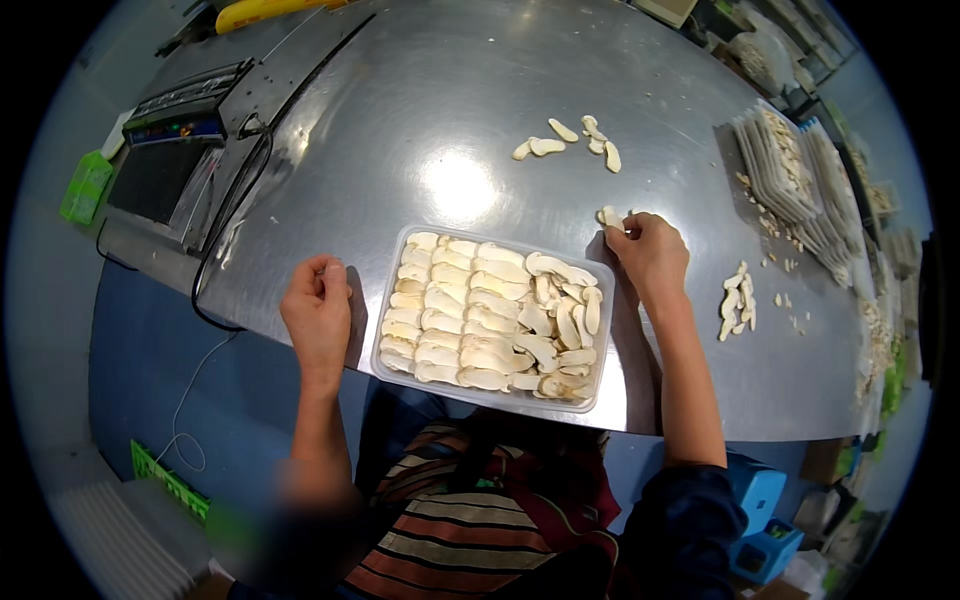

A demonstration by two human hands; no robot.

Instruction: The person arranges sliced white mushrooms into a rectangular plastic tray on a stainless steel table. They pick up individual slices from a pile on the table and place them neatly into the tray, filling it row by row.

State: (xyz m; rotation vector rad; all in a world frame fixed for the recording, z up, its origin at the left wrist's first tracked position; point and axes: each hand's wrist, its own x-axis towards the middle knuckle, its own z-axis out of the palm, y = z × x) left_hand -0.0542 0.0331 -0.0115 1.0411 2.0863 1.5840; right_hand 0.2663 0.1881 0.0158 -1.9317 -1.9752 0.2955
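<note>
One mushroom slice pinched in the right hand, thumb and fingertips closed on it, just off the far right corner of the tray. Left hand beside tray's left edge, fingers curled in against thumb. In tray: three neat columns left, looser pile right. Loose slices beyond tray; black machine well left of it.

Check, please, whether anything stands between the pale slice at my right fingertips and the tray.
Nothing visible stands in the way. The right hand has the pale slice beyond the tray's far right corner, and only bare metal table shows between slice and tray rim.
</note>
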